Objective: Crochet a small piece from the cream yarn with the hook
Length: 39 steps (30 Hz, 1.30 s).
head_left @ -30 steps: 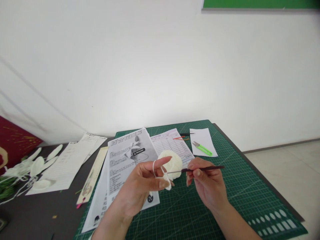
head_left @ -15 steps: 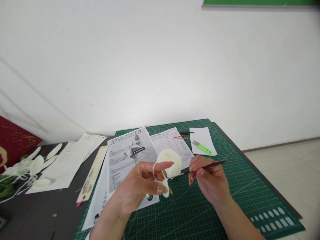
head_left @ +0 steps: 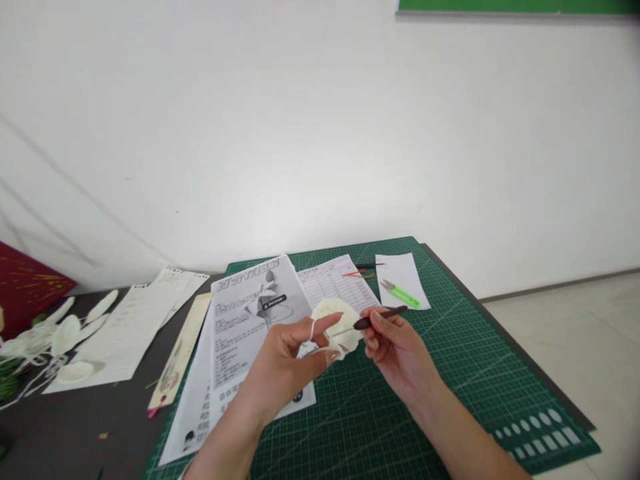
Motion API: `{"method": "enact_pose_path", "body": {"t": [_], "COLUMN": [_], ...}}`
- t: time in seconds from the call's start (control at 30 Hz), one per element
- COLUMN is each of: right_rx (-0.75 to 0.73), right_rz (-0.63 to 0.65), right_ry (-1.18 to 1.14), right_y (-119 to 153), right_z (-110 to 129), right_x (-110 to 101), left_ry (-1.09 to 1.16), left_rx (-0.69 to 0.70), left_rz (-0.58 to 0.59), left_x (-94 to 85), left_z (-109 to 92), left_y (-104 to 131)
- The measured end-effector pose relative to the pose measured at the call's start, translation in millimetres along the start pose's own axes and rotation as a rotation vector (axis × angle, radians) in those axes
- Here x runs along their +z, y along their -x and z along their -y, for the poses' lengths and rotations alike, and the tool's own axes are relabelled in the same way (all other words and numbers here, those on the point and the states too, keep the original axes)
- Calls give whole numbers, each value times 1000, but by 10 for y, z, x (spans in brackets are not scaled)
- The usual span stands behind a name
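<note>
My left hand (head_left: 293,357) pinches a small piece of white crochet work (head_left: 340,350) between thumb and fingers, with a strand of white yarn (head_left: 313,328) looped over the raised index finger. In my right hand (head_left: 393,340) is a crochet hook (head_left: 367,323) with a dark brown handle, held like a pen. Its thin metal shaft points left toward the work at my left fingertips; the very tip is hard to make out. Just behind both hands sits a ball of white yarn (head_left: 334,309), partly covered by the fingers.
A printed pattern sheet (head_left: 235,333) and a ruled form (head_left: 334,283) lie on the green cutting mat (head_left: 480,373). Green thread snips (head_left: 403,295) rest on white paper (head_left: 400,267). At left are a ruler (head_left: 183,347), handwritten sheets (head_left: 125,327) and white crocheted petals (head_left: 67,335).
My right hand has moved left and slightly up, bringing the hook closer to the left hand. The crochet piece has tilted up from hanging below the left thumb. The view has shifted slightly.
</note>
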State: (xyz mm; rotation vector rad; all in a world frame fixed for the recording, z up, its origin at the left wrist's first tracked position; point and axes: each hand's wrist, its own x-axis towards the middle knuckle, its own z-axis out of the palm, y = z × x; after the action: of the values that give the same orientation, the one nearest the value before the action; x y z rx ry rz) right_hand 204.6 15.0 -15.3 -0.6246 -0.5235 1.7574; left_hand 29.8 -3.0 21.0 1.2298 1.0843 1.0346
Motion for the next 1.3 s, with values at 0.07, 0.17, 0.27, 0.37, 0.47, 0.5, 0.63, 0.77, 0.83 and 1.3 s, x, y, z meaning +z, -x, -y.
{"method": "enact_pose_path", "body": {"t": [0.07,0.17,0.27,0.37,0.47,0.5,0.63,0.77,0.83,1.3], "right_rx": [-20,-46,-62,-82,-92,-95,-104,-126,-135,-60], "right_rz": [-17,-30,-35,-45,-49,-48,-45,-49,-48,-19], "right_ry": [-6,-4,5,9,16,20,38,53,54,-35], "right_y": [4,18,27,24,13,10,5,14,16,-9], "right_z": [-17,-45,-69,-77,-69,-64,-53,-74,-89,-78], "right_x": [6,27,50,55,50,49,45,33,28,24], "left_ry": [27,100,172,220,229,234,217,180,181,194], "left_rx": [-12,-54,-123,-161,-155,-151,-114,-61,-61,-140], "left_rz": [-41,-89,-100,-95,-131,-140,-117,-145,-164,-106], "left_x": [42,96,133,162,185,189,191,210,226,101], "left_z": [29,59,84,104,117,121,123,98,75,93], "left_y": [-10,-13,-18,-20,-9,-4,13,22,26,5]}}
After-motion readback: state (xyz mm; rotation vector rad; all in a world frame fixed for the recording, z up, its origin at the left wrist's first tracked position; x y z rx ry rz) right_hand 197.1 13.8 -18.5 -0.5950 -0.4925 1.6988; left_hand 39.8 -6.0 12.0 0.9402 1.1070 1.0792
